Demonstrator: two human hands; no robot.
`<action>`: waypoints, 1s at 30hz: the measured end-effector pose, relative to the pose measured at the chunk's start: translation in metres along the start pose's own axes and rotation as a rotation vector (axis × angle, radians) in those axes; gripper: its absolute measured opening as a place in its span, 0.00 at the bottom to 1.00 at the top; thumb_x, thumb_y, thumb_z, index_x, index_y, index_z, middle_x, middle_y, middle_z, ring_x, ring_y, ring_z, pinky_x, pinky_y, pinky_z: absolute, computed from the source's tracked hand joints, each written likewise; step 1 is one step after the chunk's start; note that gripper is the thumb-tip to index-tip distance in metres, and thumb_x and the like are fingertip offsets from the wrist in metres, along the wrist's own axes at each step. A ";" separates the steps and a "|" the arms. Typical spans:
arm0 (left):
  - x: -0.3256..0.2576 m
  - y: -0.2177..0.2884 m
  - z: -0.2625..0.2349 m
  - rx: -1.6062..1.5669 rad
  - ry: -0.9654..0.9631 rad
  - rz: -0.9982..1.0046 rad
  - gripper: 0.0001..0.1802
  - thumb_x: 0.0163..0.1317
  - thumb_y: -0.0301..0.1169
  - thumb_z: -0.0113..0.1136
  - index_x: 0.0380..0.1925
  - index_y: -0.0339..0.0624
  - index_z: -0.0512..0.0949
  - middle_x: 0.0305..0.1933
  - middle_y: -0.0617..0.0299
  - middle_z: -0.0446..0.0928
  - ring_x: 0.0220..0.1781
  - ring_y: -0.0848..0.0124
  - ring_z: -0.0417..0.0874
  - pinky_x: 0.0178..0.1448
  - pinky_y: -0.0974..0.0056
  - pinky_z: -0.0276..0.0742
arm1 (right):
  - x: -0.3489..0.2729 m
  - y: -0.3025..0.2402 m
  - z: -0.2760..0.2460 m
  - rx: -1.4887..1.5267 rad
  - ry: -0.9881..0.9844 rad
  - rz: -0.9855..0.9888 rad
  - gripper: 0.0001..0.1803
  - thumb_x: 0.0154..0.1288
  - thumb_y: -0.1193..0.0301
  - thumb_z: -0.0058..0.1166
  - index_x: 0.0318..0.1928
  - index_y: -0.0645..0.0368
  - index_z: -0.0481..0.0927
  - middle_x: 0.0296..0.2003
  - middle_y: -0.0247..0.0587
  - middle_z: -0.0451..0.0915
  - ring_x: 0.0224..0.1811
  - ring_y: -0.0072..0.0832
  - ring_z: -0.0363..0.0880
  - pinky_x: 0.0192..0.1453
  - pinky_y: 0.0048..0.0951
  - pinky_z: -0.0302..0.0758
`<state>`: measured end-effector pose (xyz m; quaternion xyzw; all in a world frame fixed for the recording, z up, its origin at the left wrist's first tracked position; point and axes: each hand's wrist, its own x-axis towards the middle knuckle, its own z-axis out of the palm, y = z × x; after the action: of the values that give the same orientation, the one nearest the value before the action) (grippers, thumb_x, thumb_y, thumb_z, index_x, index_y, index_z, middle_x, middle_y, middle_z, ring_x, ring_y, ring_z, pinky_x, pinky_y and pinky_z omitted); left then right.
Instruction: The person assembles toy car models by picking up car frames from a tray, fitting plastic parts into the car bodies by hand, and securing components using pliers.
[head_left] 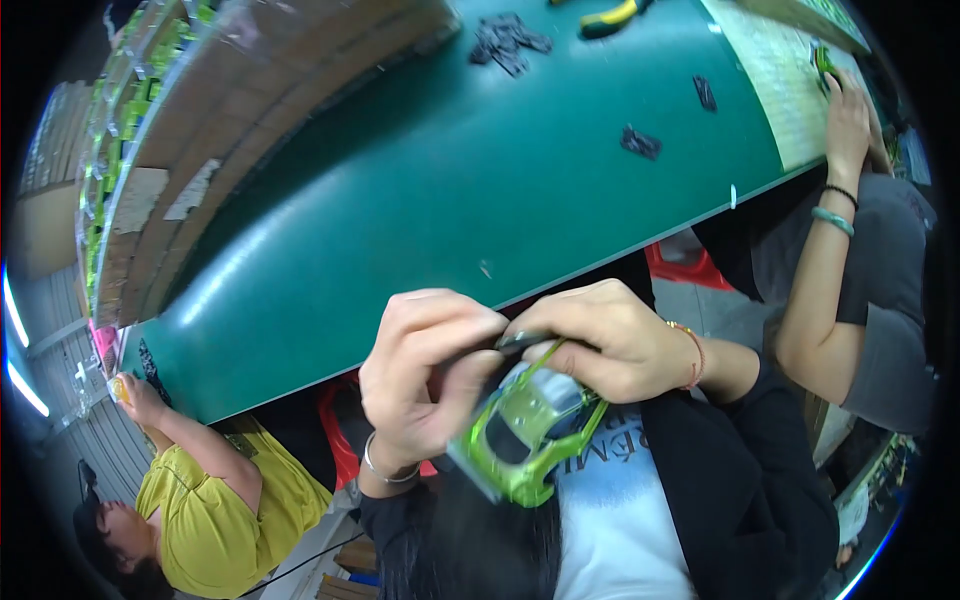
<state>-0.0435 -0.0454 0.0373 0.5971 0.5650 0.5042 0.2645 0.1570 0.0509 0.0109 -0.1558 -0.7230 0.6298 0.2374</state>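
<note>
A bright green toy car body (522, 430) with clear windows is tilted just past the table's near edge, in front of my chest. My right hand (622, 342) grips it, the thumb pressed along its upper end. My left hand (428, 365) is closed, its fingertips meeting those of the right hand at a small dark part (518, 343) by the top of the car. The left thumb and fingers pinch at this part. How the part sits against the car is hidden by the fingers.
On the green table (400, 230) lie a pile of black parts (508, 42), two smaller black pieces (640, 142) and a yellow-handled tool (612, 17). Stacked brown trays (250, 120) rise at the left. A co-worker's arm (845, 150) reaches in at right; another person (215, 500) sits at left.
</note>
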 end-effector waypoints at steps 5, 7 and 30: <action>-0.004 0.026 -0.018 0.134 -0.108 0.265 0.17 0.63 0.35 0.72 0.52 0.46 0.88 0.57 0.49 0.83 0.58 0.53 0.81 0.61 0.54 0.81 | 0.003 -0.003 -0.014 -0.069 0.188 0.128 0.14 0.71 0.81 0.55 0.55 0.62 0.83 0.36 0.47 0.86 0.33 0.34 0.88 0.39 0.34 0.81; -0.002 0.029 -0.022 0.528 -0.194 0.409 0.20 0.51 0.39 0.81 0.46 0.57 0.89 0.52 0.65 0.84 0.54 0.57 0.81 0.55 0.58 0.82 | 0.005 -0.002 -0.020 -0.083 0.114 0.070 0.12 0.71 0.81 0.55 0.52 0.64 0.84 0.41 0.47 0.87 0.36 0.37 0.88 0.42 0.34 0.83; 0.181 0.054 -0.162 0.851 0.468 0.332 0.14 0.62 0.33 0.77 0.40 0.36 0.84 0.36 0.59 0.83 0.37 0.71 0.84 0.45 0.66 0.80 | 0.025 0.023 -0.029 -0.774 0.268 -0.210 0.15 0.62 0.76 0.65 0.50 0.62 0.83 0.46 0.44 0.80 0.43 0.42 0.79 0.47 0.40 0.77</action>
<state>-0.1936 0.0717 0.1966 0.6048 0.6619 0.3850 -0.2189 0.1498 0.0918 -0.0052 -0.2395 -0.8809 0.2580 0.3163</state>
